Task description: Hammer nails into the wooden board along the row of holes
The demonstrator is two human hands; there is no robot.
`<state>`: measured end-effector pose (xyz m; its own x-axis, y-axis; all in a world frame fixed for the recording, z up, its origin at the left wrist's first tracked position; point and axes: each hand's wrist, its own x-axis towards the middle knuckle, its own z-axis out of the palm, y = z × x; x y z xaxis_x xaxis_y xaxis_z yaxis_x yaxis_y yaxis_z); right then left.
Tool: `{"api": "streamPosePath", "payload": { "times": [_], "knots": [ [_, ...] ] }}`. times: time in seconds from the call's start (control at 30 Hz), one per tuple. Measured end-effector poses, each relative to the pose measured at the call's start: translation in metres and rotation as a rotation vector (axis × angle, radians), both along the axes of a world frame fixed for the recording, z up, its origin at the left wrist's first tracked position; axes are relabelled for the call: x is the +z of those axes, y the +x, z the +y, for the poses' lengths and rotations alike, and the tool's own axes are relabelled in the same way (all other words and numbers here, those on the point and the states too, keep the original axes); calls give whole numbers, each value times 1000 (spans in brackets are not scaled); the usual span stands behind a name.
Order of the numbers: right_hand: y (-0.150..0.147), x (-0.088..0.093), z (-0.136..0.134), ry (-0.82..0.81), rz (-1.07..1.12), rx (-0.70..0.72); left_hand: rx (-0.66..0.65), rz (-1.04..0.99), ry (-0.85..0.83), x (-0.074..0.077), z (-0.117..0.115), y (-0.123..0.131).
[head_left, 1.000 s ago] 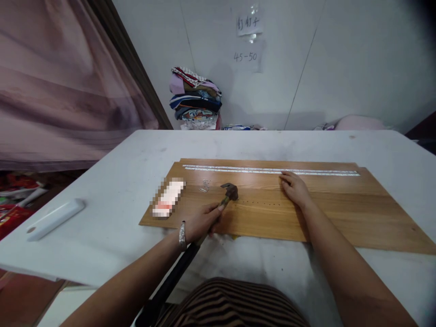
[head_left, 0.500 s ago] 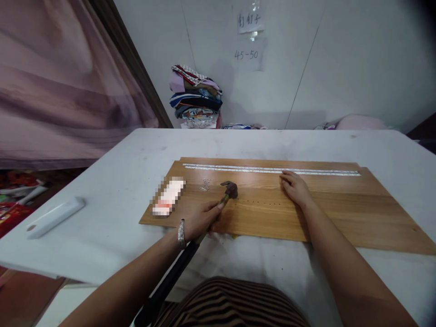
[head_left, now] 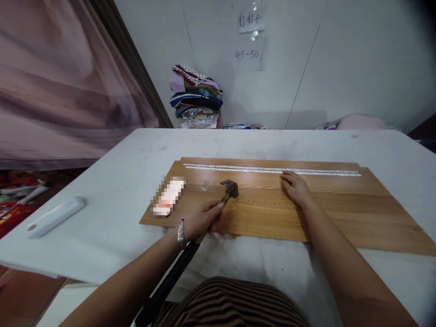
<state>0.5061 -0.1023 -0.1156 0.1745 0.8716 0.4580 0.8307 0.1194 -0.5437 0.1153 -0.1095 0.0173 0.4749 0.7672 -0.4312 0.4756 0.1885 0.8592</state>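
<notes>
The left hand (head_left: pixel 204 220), with a silver-coloured bracelet (head_left: pixel 181 234) at the wrist, is closed around a claw hammer (head_left: pixel 230 188), gripping it just below the head. The hammer head is over the wooden board (head_left: pixel 357 209), claw towards the table's left edge; contact with the board cannot be confirmed. Its black grip slants back towards the table's near edge. The right hand (head_left: pixel 295 187) lies on the board, fingers loosely bent and holding nothing visible, fingertips at two pale marked strips (head_left: pixel 238 170) that run along the board's far edge. The board lies flat on the white table (head_left: pixel 109 190), apart from the table's far edge. A row of small dark marks (head_left: pixel 258 202) runs between the hammer head and right wrist; nails or holes, cannot tell. Loose nails (head_left: pixel 205 184) lie left of the hammer head. A pixelated item (head_left: pixel 169 195) occupies the board's left end. A white elongated object (head_left: pixel 56 218) lies near the table's left edge.
</notes>
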Motion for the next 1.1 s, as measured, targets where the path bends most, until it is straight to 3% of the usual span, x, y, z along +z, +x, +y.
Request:
{"api": "streamPosePath", "payload": {
  "times": [0.23,1.1],
  "knots": [
    [1,-2,0,6,-11,4,12,29,8,-5,2,1],
    [-1,2,-1,-19,11,0,1,40,3,0,1,2]
  ]
}}
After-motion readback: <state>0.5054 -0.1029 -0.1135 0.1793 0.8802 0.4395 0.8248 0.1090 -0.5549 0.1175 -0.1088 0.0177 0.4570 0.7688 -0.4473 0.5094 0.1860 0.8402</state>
